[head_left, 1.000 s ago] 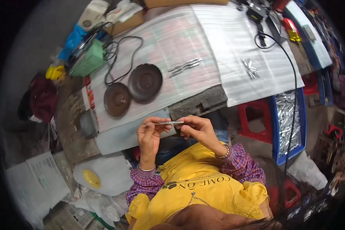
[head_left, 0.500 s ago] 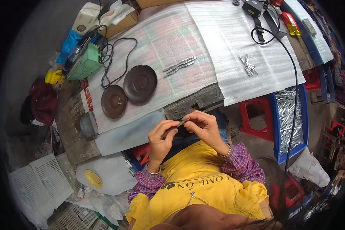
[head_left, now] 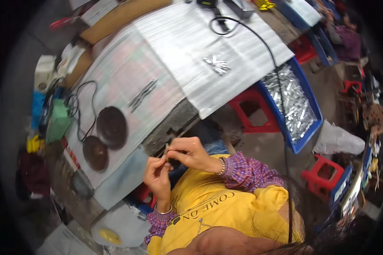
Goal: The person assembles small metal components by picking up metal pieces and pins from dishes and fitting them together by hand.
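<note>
In front of my yellow shirt, at the near edge of the table, my two hands meet fingertip to fingertip. My left hand pinches one end of a small thin greyish piece. My right hand is closed on its other end, and the fingers hide most of it. Beyond them, several thin silver strips lie together on the foam-covered table. A loose pile of short silver pieces rests on the white foam sheet. Two dark brown round dishes, a larger one and a smaller one, sit at the left.
At the right, a blue tray full of silver pieces is beside a red stool. A black cable crosses the foam and hangs down near the tray. A green basket with cords stands at the left edge. Another person sits at far right.
My view has turned, so the table and its things appear shifted left and rotated counter-clockwise. Both hands stay together, pinching the small thin piece.
</note>
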`<act>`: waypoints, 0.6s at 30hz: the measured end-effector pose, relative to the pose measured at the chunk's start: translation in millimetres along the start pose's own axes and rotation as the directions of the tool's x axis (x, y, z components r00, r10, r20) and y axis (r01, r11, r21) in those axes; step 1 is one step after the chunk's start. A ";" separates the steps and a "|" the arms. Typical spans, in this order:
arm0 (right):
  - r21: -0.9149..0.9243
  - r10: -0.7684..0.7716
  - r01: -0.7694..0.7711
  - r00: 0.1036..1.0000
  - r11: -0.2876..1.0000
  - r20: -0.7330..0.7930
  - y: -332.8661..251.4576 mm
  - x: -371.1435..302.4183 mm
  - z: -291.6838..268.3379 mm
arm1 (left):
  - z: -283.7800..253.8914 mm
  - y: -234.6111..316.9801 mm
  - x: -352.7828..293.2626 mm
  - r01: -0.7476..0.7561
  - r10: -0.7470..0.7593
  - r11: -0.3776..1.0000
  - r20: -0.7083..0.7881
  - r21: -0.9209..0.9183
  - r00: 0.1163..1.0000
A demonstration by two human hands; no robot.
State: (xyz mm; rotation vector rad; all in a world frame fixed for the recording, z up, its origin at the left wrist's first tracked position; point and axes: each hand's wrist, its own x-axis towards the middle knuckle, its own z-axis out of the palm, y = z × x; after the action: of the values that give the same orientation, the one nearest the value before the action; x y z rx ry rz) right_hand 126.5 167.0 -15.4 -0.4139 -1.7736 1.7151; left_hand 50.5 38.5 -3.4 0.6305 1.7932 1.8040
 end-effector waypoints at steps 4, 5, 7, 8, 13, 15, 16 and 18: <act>0.039 0.055 -0.055 0.998 0.998 0.015 0.1 -0.4 0.4 | 2.8 4.7 -0.3 0.007 -0.006 0.999 0.010 -0.042 1.000; 0.058 0.080 -0.081 0.996 0.995 0.026 -2.6 0.4 -1.7 | 3.5 3.2 0.5 -0.034 0.036 0.998 0.038 -0.046 0.999; 0.030 0.103 -0.104 0.994 0.994 0.042 -0.5 0.0 -4.4 | 3.9 0.6 0.9 -0.031 0.034 0.998 0.051 -0.046 0.998; 0.106 0.141 -0.146 0.989 0.984 0.053 0.1 -0.3 -5.1 | 5.9 -1.1 0.9 -0.031 0.032 0.999 0.048 -0.039 0.998; 0.394 0.258 -0.295 0.955 0.871 0.144 5.5 -3.8 -11.7 | 14.1 4.3 0.0 0.008 -0.005 0.999 0.074 -0.038 0.997; 0.410 0.330 -0.377 0.926 0.831 0.184 4.8 -2.6 -25.0 | 17.8 8.5 -1.1 0.037 -0.035 0.999 0.072 -0.038 0.997; 0.422 0.396 -0.463 0.886 0.780 0.240 4.3 -1.4 -33.3 | 17.8 9.2 -1.6 0.035 -0.033 0.999 0.069 -0.034 0.997; 0.511 0.471 -0.506 0.857 0.695 0.207 -0.6 0.3 -58.7 | 13.0 7.5 -2.7 0.075 -0.073 0.997 0.086 -0.025 0.994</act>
State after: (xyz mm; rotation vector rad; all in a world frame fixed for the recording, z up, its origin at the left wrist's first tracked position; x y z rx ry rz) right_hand 163.2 212.8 -17.4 -0.6164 -1.1561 2.5398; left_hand 60.7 46.7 4.4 0.6128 1.7101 1.7244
